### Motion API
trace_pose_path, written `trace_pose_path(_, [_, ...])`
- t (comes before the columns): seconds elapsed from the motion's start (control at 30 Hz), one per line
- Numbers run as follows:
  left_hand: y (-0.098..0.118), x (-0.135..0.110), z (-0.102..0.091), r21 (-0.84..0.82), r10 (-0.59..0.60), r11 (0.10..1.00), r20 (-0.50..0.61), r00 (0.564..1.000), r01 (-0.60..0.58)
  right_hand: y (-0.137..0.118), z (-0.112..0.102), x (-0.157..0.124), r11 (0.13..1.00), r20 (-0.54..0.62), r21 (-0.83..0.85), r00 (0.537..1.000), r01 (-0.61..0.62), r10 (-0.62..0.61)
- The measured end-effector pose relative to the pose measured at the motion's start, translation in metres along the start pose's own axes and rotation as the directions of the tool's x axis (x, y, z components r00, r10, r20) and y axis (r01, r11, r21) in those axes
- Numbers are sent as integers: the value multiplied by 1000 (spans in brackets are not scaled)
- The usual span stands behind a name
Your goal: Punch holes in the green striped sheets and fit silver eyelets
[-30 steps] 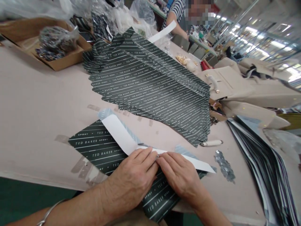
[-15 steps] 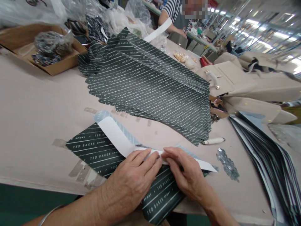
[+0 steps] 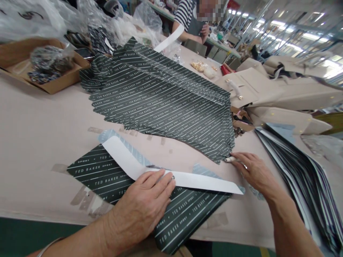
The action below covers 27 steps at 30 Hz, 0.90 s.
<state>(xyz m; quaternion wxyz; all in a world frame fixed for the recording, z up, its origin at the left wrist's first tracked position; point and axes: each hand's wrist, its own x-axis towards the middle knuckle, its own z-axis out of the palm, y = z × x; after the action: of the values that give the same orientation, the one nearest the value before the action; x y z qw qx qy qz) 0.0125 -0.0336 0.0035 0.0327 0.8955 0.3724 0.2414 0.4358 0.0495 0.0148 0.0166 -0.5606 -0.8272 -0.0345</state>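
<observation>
A dark green striped paper sheet [image 3: 104,175] printed "TED BAKER SPORT" lies at the table's near edge, its white flap [image 3: 203,181] folded over. My left hand [image 3: 144,207] lies flat on the sheet, fingers stretched out at the fold, beside a small metal piece [image 3: 173,177]. My right hand [image 3: 253,171] is off to the right, fingers closing round a white-handled tool [image 3: 232,159] that lies on the table. A small pile of silvery metal pieces [image 3: 257,194] is mostly hidden under that hand.
A fanned stack of the same striped sheets [image 3: 166,100] fills the middle of the table. A cardboard box [image 3: 40,76] with bagged parts stands far left. Beige bags [image 3: 270,92] lie far right, dark sheets [image 3: 302,178] at the right edge. A person in stripes [image 3: 187,18] works beyond.
My right hand left the fold and moved right to the white-handled tool. My left hand stayed pressing the sheet. The view shifted slightly.
</observation>
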Motion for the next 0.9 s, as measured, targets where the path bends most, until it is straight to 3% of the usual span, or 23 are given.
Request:
trace_pose_path(0.1, [-1,0,0,14,9,1000,-1,1000,-9,-2,-7,0,1000,13,-6,1000,8,-8])
trace_pose_path(0.17, [-1,-1,0,16,8,1000,8,1000,-8,-13,-15,0,989,-109,73,985,-129,136])
trace_pose_path(0.2, [-1,-1,0,15,9,1000,9,1000,-9,-22,-19,0,955,-223,184,937,-231,269])
trace_pose_path(0.23, [-1,-1,0,12,10,1000,12,1000,-10,-34,-23,0,890,-338,340,843,-305,418])
trace_pose_path(0.27, [-1,-1,0,10,10,1000,9,1000,-10,-47,-27,1,806,-424,495,719,-325,551])
trace_pose_path(0.3, [-1,-1,-1,7,10,1000,7,1000,-10,-62,-30,2,715,-465,641,600,-279,651])
trace_pose_path(0.33, [-1,-1,-2,5,10,1000,7,1000,-10,-78,-33,3,620,-468,764,508,-178,723])
trace_pose_path(0.37, [-1,-1,-2,2,8,1000,10,1000,-8,-95,-34,5,521,-442,852,464,-50,768])
trace_pose_path(0.4, [-1,-1,-3,0,7,1000,14,1000,-7,-111,-34,8,414,-396,908,469,68,790])
trace_pose_path(0.5, [-1,-1,-4,-1,11,1000,25,1000,-11,-157,-31,18,-17,-173,957,617,290,768])
trace_pose_path(0.57, [-1,-2,-3,-2,15,1000,34,999,-15,-183,-28,27,-252,-32,922,708,293,706])
trace_pose_path(0.63, [-2,-3,-2,-9,13,1000,47,999,-13,-203,-25,36,-405,76,874,749,267,658])
trace_pose_path(0.73, [-3,-4,-2,-20,7,1000,49,999,-6,-222,-23,47,-480,155,840,737,253,658])
trace_pose_path(0.83, [-2,-4,-3,-23,2,1000,39,999,-1,-232,-21,54,-502,188,818,694,281,695])
trace_pose_path(0.9, [-2,-3,-3,-26,-3,1000,37,999,4,-235,-20,56,-497,183,821,696,281,694])
